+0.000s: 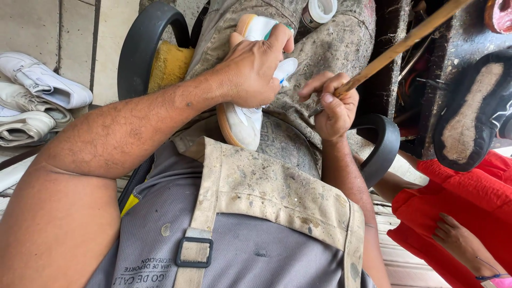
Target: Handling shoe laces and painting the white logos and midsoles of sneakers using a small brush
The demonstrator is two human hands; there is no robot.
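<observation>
White sneaker (246, 120) smooth leather, tan rubber sole; apron (277, 186) coarse stained canvas; stick (397, 48) bare wood.

The stick (405, 42) and black sole (472, 114) are crowding the right side; the left floor, apart from shoes (37, 98), is seemingly lying open.

white shoe (246, 120) partly hidden under left hand (255, 72), wooden stick (405, 42) cut off at top edge

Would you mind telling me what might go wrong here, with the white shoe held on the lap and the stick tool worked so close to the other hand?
1. The right hand works a wooden stick tool near the left hand; a slip might jab those fingers.
2. The white shoe rests only on the apron-covered lap, so it could twist loose.
3. The open jar beyond the shoe might get knocked over.
</observation>
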